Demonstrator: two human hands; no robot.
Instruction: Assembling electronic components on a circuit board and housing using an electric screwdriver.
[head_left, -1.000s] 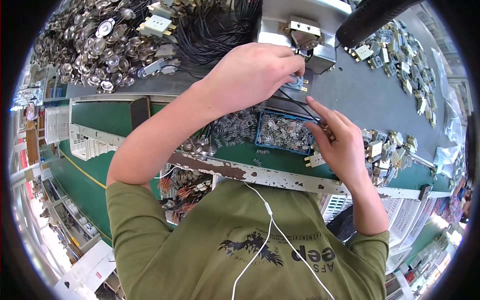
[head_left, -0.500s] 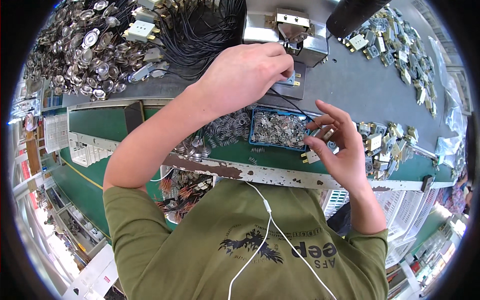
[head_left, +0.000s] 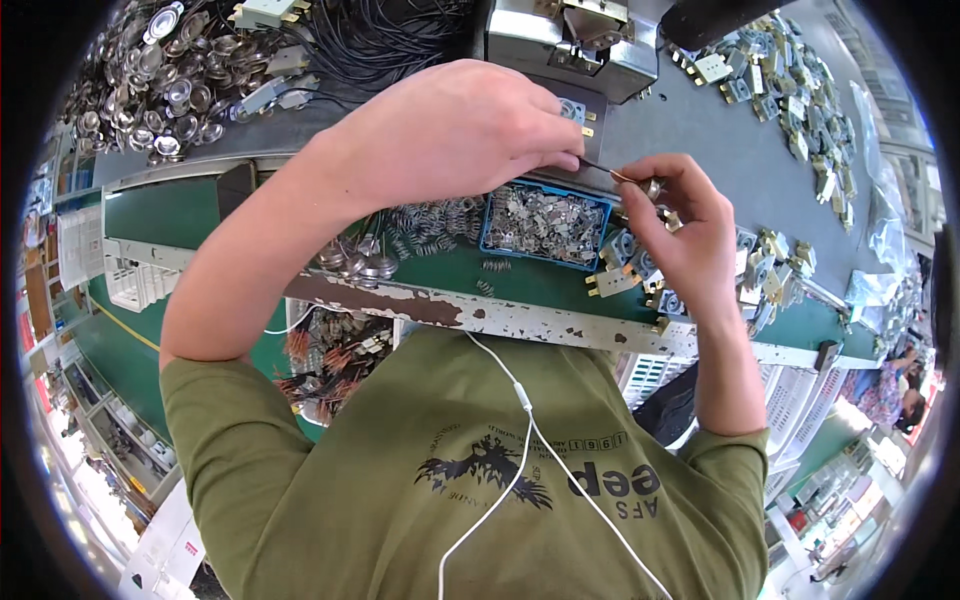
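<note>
A thin black wire [head_left: 597, 165] stretches between my two hands, above the back edge of the small-parts box. My left hand [head_left: 480, 125] pinches one part of it with closed fingertips. With thumb and fingers together, my right hand [head_left: 690, 225] grips its other end, where a small round metal cap [head_left: 652, 188] shows between the fingers. Just behind my left fingers, a grey switch block [head_left: 573, 110] with brass terminals lies on the dark plate in front of the metal fixture [head_left: 620, 65]; my hand partly hides it.
A blue box [head_left: 545, 226] of small metal clips sits in front of my hands, with loose springs [head_left: 430, 225] beside it. Metal caps [head_left: 180, 95] and black wires [head_left: 390, 45] are heaped at left. Switch blocks [head_left: 775, 90] pile up at right. A dark cylinder [head_left: 710, 20] overhangs.
My left hand has left the switch block by the fixture and come nearer, now on the wire. My right hand has risen and its fingers have closed on the wire's capped end.
</note>
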